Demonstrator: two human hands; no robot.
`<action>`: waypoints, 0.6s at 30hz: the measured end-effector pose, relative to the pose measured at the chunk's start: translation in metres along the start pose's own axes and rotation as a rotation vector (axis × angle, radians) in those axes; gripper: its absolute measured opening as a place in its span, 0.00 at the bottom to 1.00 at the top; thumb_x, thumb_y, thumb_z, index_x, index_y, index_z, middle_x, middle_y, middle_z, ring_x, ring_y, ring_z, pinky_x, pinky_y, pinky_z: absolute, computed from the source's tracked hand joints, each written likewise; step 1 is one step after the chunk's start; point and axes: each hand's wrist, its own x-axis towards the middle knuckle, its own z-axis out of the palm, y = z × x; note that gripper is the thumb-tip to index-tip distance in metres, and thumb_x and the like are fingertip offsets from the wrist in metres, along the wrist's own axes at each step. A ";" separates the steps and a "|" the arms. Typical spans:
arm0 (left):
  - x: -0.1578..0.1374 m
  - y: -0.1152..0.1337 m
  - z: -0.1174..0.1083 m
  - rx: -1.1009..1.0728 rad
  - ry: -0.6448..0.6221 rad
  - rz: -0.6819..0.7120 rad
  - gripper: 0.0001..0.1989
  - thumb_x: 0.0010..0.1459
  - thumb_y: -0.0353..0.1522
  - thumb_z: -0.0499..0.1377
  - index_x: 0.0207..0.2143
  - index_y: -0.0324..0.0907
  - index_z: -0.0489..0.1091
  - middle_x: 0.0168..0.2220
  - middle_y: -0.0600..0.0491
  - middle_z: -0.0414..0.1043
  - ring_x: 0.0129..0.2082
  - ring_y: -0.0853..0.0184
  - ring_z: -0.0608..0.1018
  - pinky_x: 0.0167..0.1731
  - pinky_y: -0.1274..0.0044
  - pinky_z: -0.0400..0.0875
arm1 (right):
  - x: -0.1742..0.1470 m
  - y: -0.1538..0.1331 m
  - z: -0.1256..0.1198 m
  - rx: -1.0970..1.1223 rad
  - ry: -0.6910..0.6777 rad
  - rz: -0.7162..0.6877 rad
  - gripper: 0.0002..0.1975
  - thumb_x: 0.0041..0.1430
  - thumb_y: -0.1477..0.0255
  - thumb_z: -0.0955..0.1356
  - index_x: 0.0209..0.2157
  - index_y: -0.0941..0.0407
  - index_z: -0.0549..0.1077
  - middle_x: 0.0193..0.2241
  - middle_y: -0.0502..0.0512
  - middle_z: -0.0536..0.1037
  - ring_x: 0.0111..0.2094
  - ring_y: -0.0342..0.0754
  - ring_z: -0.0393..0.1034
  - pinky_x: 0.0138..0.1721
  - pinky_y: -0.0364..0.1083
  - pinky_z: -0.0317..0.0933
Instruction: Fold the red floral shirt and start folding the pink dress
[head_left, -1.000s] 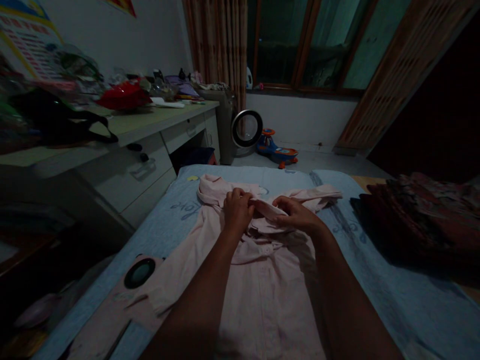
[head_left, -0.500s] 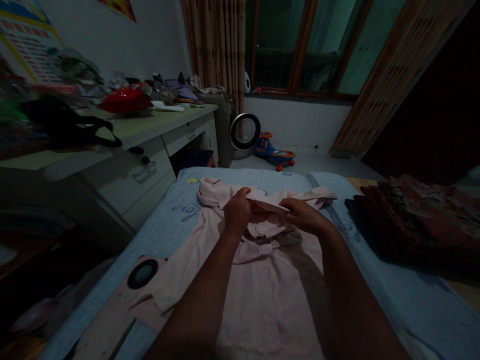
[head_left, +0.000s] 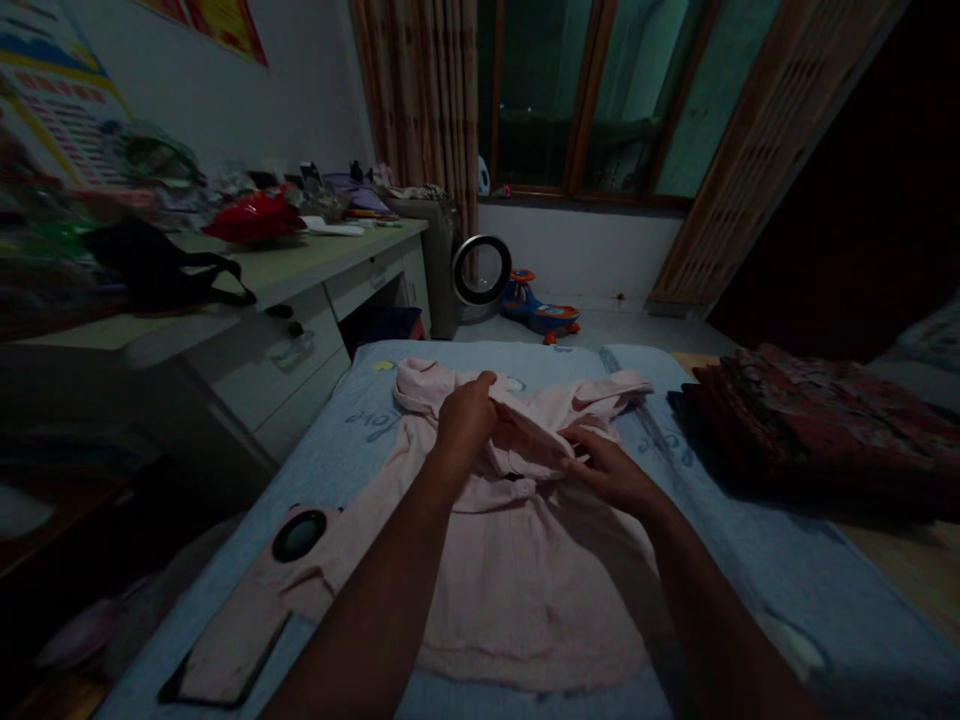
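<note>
Pink shirt (head_left: 517, 570) lies flat on our blue sheet (head_left: 750, 560), spread so the collar is within reach. Our left hand (head_left: 466, 418) pinches the collar up, while our right hand (head_left: 611, 470) presses fabric down beside it, fingers loosely spread. Dark folded cloth (head_left: 810, 420) waits at the right.

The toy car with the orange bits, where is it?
In the head view, the toy car sits on the floor beyond the bed, under the window, just right of the round black ring fan.
</note>
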 end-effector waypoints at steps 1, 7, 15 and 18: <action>-0.002 -0.005 -0.005 -0.013 -0.014 0.003 0.25 0.56 0.23 0.51 0.54 0.43 0.71 0.43 0.44 0.80 0.44 0.58 0.80 0.44 0.73 0.70 | -0.003 0.005 -0.003 0.066 -0.001 0.001 0.16 0.61 0.64 0.65 0.49 0.56 0.71 0.45 0.58 0.76 0.40 0.49 0.73 0.37 0.45 0.66; -0.016 -0.058 -0.021 -0.375 -0.077 -0.081 0.21 0.54 0.26 0.50 0.48 0.42 0.73 0.40 0.50 0.79 0.35 0.64 0.80 0.33 0.78 0.72 | 0.007 0.036 -0.021 -0.225 0.313 -0.006 0.12 0.59 0.67 0.65 0.41 0.56 0.75 0.44 0.62 0.78 0.46 0.56 0.72 0.49 0.55 0.65; -0.041 -0.090 -0.014 -0.844 -0.135 -0.269 0.24 0.48 0.30 0.54 0.50 0.41 0.70 0.31 0.55 0.74 0.19 0.72 0.70 0.16 0.82 0.63 | 0.052 0.033 0.009 -0.603 0.313 -0.101 0.17 0.59 0.76 0.65 0.48 0.54 0.76 0.56 0.60 0.73 0.57 0.56 0.63 0.57 0.55 0.55; -0.048 -0.089 -0.012 -0.903 -0.115 -0.309 0.24 0.47 0.30 0.54 0.49 0.41 0.71 0.29 0.55 0.74 0.17 0.73 0.68 0.15 0.83 0.62 | 0.056 0.028 0.017 -0.667 0.276 -0.050 0.13 0.58 0.76 0.66 0.43 0.53 0.78 0.51 0.59 0.75 0.55 0.57 0.61 0.55 0.56 0.53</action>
